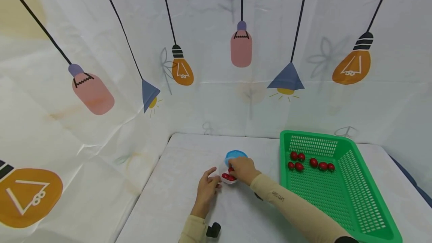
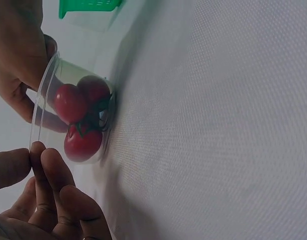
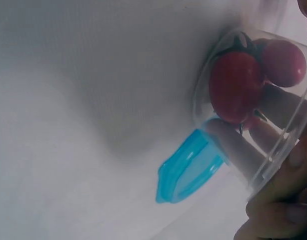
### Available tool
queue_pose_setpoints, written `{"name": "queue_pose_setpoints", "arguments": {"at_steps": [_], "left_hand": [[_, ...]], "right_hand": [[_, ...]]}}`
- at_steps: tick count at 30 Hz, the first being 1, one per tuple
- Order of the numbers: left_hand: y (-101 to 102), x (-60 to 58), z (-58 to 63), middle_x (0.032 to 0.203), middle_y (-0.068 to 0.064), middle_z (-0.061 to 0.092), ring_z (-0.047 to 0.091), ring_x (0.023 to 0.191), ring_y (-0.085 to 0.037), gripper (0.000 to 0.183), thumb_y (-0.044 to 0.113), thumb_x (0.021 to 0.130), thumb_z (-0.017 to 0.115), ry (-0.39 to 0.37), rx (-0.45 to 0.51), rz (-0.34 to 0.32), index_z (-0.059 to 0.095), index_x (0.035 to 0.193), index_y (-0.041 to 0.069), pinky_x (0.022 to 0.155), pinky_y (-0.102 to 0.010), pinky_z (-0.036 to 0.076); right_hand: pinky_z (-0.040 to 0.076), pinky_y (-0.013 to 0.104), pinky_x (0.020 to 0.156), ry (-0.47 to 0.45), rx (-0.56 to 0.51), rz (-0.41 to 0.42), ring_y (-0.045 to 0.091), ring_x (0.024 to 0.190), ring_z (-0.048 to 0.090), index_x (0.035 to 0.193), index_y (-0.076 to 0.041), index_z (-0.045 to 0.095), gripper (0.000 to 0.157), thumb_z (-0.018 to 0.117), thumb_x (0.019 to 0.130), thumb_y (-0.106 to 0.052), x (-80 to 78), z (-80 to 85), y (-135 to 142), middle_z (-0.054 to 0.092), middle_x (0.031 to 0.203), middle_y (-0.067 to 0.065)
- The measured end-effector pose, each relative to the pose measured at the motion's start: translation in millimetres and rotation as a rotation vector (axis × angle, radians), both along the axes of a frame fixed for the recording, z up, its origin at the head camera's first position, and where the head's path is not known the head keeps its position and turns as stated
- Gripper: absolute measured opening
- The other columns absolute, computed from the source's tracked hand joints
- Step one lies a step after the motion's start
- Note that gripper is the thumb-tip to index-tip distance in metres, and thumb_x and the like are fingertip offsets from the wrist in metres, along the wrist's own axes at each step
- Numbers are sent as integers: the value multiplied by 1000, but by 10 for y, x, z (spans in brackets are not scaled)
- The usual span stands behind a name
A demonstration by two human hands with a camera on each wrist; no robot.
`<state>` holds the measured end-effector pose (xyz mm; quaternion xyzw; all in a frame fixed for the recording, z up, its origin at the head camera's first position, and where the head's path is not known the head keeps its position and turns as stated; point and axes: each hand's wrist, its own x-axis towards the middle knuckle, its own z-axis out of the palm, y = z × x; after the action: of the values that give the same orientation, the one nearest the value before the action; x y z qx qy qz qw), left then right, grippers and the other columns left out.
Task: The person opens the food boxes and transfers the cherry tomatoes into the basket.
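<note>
A small clear plastic tub [image 2: 58, 70] with several red cherry tomatoes [image 2: 82, 142] in it stands on the white-covered table. My left hand [image 1: 206, 190] is at its near left side, thumb and a fingertip pinching the rim in the left wrist view. From the right, my right hand [image 1: 243, 170] reaches over the rim with fingers down inside the tub. In the right wrist view these fingers lie around a cherry tomato [image 3: 251, 121], beside a larger-looking one. A blue lid [image 1: 236, 154] lies just behind the tub, partly covered by the right hand.
A large green plastic basket [image 1: 366, 168] stands on the right of the table, with several cherry tomatoes [image 1: 314, 162] toward its back. A white printed cloth [image 1: 209, 104] hangs behind and at the left. The right forearm passes in front of the basket's near left side.
</note>
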<state>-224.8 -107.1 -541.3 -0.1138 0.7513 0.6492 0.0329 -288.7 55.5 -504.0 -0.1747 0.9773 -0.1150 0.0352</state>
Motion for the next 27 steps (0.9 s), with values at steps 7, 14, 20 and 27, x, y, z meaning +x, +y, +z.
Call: {"name": "queue_pose_setpoints", "arguments": {"at_steps": [7, 14, 20, 27], "left_hand": [[2, 1, 2, 95, -5, 71, 65, 80, -17, 44, 19, 100, 61, 1, -6, -4, 54, 143, 10, 70, -31, 46], [3, -1, 6, 96, -5, 71, 65, 81, -17, 45, 21, 100, 61, -8, -6, -9, 53, 143, 11, 71, -32, 46], [3, -4, 8, 95, -4, 71, 65, 81, -17, 45, 20, 100, 61, 1, -7, -16, 53, 143, 10, 70, -31, 45], [15, -12, 12, 95, -6, 71, 65, 79, -17, 45, 19, 99, 61, 6, -15, -1, 54, 143, 9, 69, -31, 45]], "right_hand": [[57, 43, 67, 36, -23, -24, 15, 66, 58, 88, -14, 67, 22, 83, 85, -28, 12, -2, -22, 62, 70, -5], [55, 46, 74, -19, -34, -72, 17, 70, 57, 98, -14, 71, 23, 82, 84, -29, -13, -10, -19, 65, 75, -5], [54, 50, 77, -40, -55, -74, 19, 77, 59, 100, -16, 75, 22, 82, 83, -29, -21, 21, 5, 68, 81, -5], [55, 48, 76, -48, -83, -72, 19, 81, 61, 98, -17, 75, 21, 83, 83, -30, -16, 61, 24, 69, 86, -4]]}}
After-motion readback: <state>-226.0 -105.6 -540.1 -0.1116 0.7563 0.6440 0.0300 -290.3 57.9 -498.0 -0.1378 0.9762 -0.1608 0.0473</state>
